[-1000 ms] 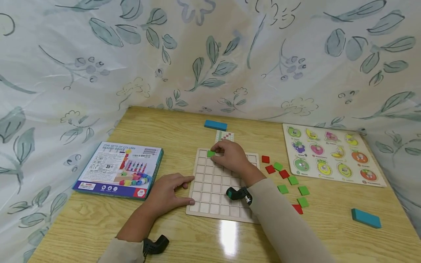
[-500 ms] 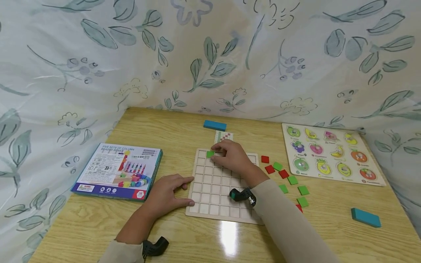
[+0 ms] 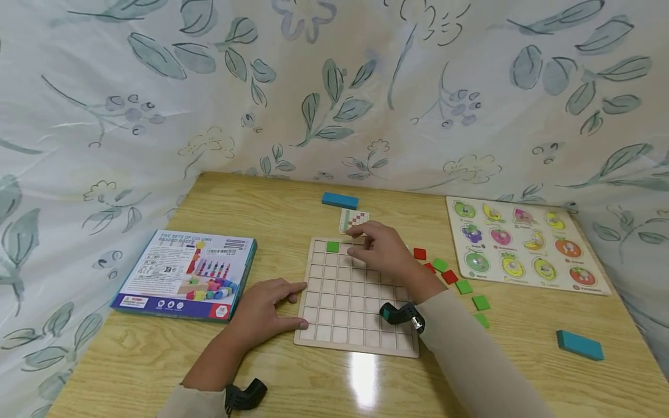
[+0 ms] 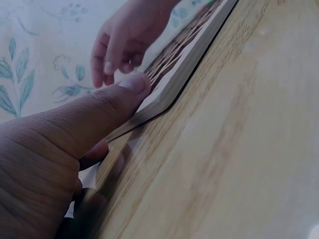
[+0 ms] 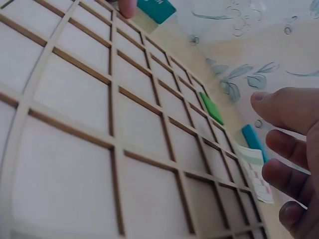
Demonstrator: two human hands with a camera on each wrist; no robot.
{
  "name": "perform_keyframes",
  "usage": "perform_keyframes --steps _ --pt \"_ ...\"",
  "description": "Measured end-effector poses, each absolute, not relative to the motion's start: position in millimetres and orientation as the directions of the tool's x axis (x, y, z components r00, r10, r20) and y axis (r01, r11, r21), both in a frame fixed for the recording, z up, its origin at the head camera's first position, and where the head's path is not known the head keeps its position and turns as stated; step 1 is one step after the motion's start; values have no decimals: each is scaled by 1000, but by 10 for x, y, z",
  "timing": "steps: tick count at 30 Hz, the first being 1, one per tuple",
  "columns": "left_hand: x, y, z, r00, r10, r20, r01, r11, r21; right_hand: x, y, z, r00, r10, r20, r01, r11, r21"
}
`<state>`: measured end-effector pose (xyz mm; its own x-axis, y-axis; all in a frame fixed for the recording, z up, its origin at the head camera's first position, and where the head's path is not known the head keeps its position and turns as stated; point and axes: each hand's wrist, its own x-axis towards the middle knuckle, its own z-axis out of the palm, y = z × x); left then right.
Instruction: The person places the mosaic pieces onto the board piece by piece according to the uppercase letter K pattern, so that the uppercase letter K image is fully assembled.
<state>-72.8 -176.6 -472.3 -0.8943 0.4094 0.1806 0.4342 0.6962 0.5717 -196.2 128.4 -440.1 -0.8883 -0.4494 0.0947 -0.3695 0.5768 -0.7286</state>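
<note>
Resting flat at left edge of wooden grid board [image 3: 340, 325], left hand [image 3: 263, 307] seen with fingers straight, thumb pressed on frame. Right hand [image 3: 384, 252] held above board's far rows, fingers loosely curled, apparently nothing grasped. Green tile [image 3: 333, 247] seated in top row, second cell from left.

We see the left hand [image 3: 263, 306] flat, fingers straight, thumb extended, forearm angled in from lower left. Right hand [image 3: 382, 248] raised, fingers loosely curled, holding nothing, sleeve reaching the wrist.
</note>
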Motion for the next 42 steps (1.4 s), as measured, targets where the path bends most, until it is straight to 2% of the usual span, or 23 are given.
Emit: perform_keyframes --steps 16,42 --pt "-696 -1797 -4722 -889 406 214 452 695 559 -1827 1729 -4217 -941 -335 40 -263 653 -710" --pt "-728 -1766 -4723 -886 418 202 452 676 582 -1625 2720 -4301 -972 -234 27 -197 747 -635"
